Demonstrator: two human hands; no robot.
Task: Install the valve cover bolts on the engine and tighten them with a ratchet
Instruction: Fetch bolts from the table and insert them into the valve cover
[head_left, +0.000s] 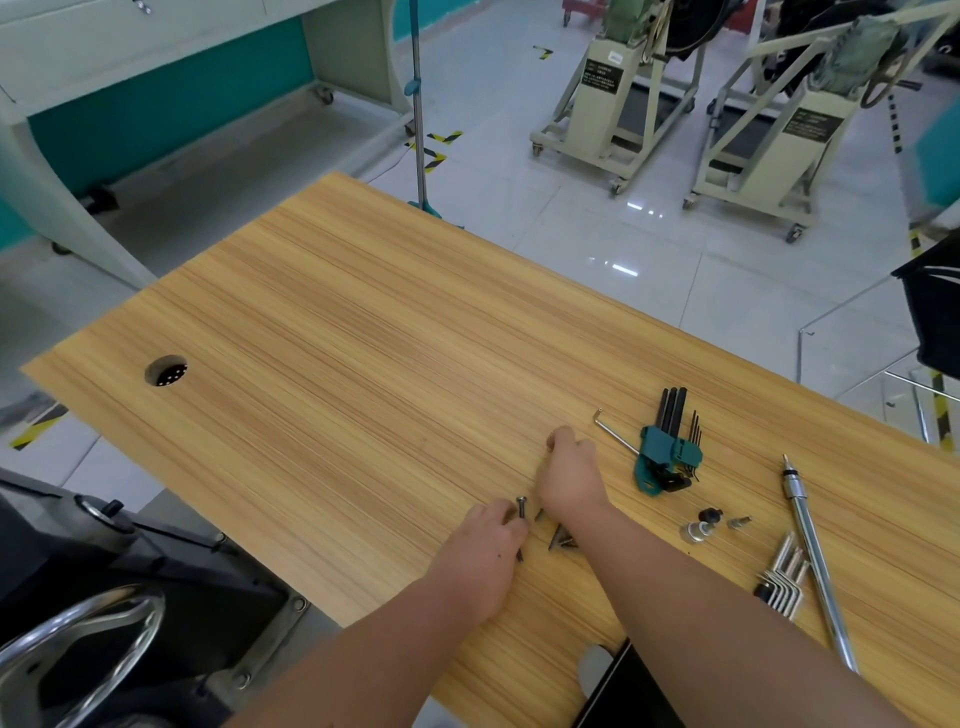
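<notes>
right hand (571, 475) hides its fingertips and some bolts (560, 540).

floor (597, 218): glossy pale tiles | wooden table (337, 322) | wheeled stands (613, 119) | teal-panelled bench (171, 88)

Two bare arms show, with no sleeves. The left hand (480, 553) and right hand (570, 478) wear no gloves or rings.

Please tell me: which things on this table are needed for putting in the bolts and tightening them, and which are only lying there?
For the job:
- bolt, held in the left hand
- loose bolts, beside the right hand
- long ratchet-type driver
- sockets

Probably only lying there:
- hex key set in green holder
- single silver hex key
- bundle of silver hex keys
</notes>
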